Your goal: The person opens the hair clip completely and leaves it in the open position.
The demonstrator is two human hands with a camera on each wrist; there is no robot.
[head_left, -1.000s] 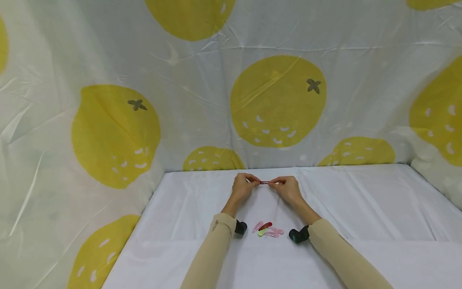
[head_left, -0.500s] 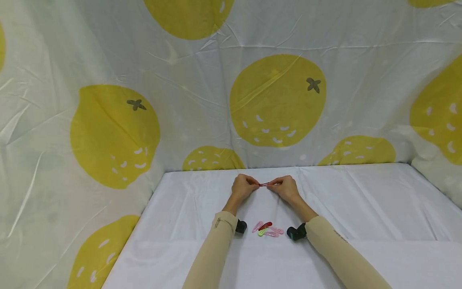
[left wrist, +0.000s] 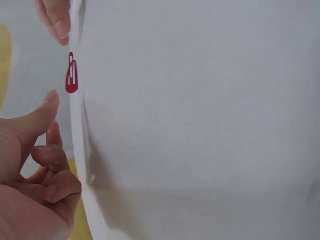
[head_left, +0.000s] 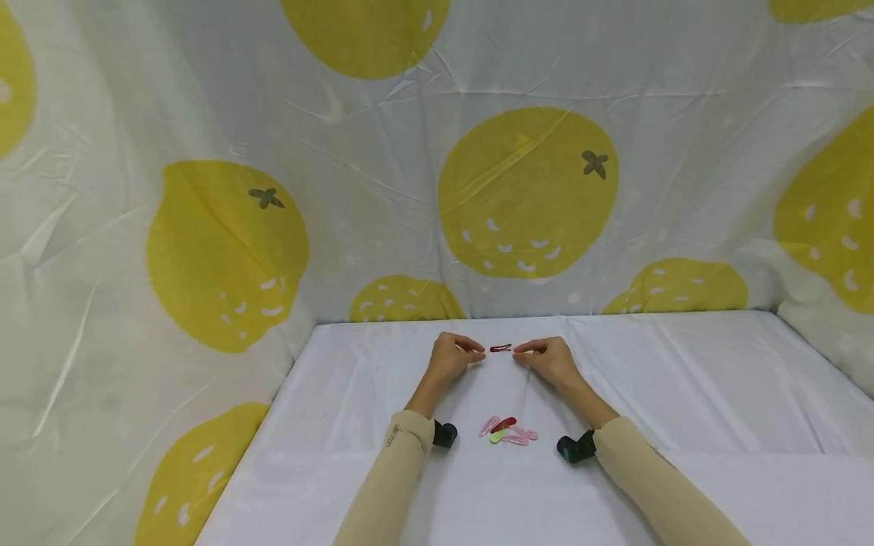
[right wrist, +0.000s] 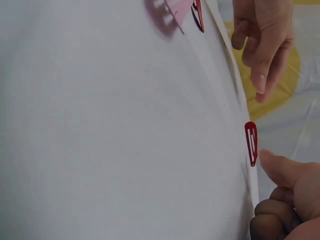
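A red snap hair clip (head_left: 501, 348) lies on the white cloth near the table's far edge, between both hands. Its narrow end points to the right, and its inner tongue looks sprung out to one side in the left wrist view, where the clip (left wrist: 72, 75) shows whole. My left hand (head_left: 451, 358) is just left of it, thumb and forefinger apart, touching nothing. On the other side my right hand (head_left: 549, 360) stands close to the narrow end; a small gap separates its fingertips from the clip. Both hands hold nothing.
Nearer me, between the forearms, is a small pile of hair clips: a red clip (head_left: 504, 425), a yellow-green clip (head_left: 497, 437) and several pink clips (head_left: 524, 434). A lemon-printed curtain (head_left: 382, 189) hangs behind the table (head_left: 683, 394).
Both hands pinched the red clip's two ends earlier. They have let go and drawn apart sideways, leaving the clip between them. The pile stays as it was.
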